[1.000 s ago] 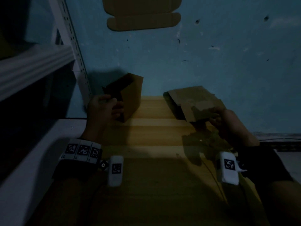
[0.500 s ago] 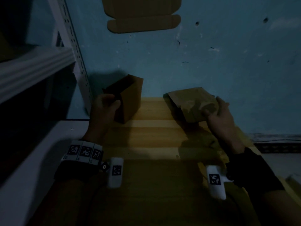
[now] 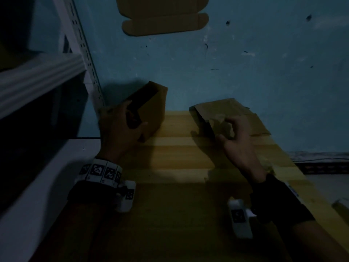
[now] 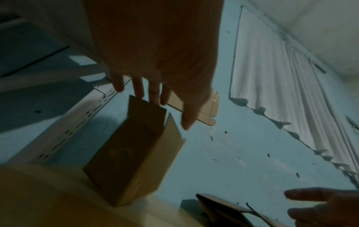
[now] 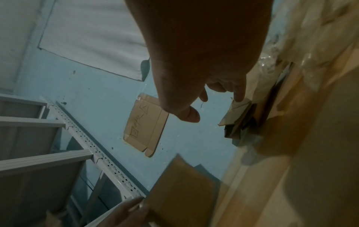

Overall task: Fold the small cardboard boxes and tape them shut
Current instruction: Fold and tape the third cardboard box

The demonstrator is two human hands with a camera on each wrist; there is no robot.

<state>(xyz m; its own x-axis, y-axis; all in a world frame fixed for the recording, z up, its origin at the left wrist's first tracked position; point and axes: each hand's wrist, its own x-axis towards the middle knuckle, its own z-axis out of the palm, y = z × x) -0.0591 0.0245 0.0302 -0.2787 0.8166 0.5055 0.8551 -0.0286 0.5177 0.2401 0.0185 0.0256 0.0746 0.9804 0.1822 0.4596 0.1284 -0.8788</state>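
Nearest the person, on the wooden bench (image 3: 170,186), both wrists carry camera units, and the risks begin just past them. On the left, the left hand (image 3: 120,129) holds the folded box (image 3: 151,108), which stands tilted on one corner near the bench's far edge; the thumb lies along its near side and the fingertips (image 4: 153,93) hook over the open top's rim. That grip looks light, so a sideways push could tip the box off the edge or crush the unsealed top. On the right, the right hand (image 3: 238,137) hovers over the stack of flat blanks (image 3: 226,112), fingers loosely curled, forefinger and thumb nearing the top flap but not visibly pinching anything. In this dim light it may lift two blanks at once, or drag the stack toward the wall. No tape shows, so sealing may stall. Farther off, a flattened carton (image 3: 164,19) is stuck on the blue wall (image 3: 264,72), beside the shelving (image 3: 47,72).
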